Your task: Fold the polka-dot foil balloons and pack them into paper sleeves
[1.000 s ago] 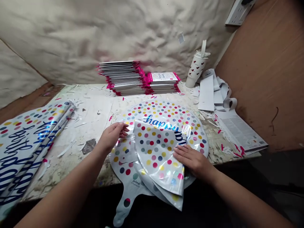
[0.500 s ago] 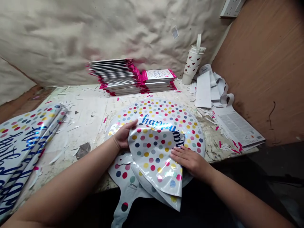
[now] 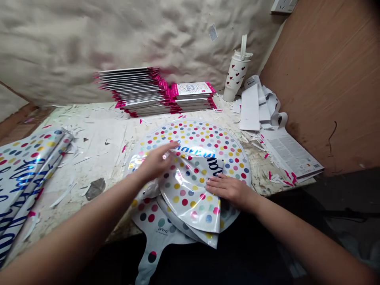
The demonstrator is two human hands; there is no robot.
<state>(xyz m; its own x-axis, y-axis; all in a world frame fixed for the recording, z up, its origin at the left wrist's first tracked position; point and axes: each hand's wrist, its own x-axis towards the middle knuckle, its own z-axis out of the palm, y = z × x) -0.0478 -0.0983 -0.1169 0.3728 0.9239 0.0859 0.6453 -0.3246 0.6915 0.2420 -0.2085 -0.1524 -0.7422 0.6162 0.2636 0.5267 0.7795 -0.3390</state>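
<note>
A flat white foil balloon (image 3: 237, 152) with coloured dots and blue lettering lies on the table, its tail hanging over the front edge. On top of it is a folded dotted foil balloon (image 3: 190, 190), its lower corner pointing toward me. My right hand (image 3: 233, 192) rests flat on the fold's right side, fingers stretched out and together. My left hand (image 3: 158, 160) is over the fold's upper left edge, blurred by motion, with the index finger extended and the fingers apart. Whether it touches the foil is unclear.
More folded dotted balloons (image 3: 26, 174) lie at the left. Pink-edged packets (image 3: 142, 93) are stacked at the back, beside a white tumbler (image 3: 236, 75) with hearts. White paper strips (image 3: 251, 107) and a printed card (image 3: 289, 154) lie at the right, among paper scraps.
My left hand first came to the fold's left edge, then moved up and right over it. The right hand has stayed flat on the foil. The view has shifted slightly.
</note>
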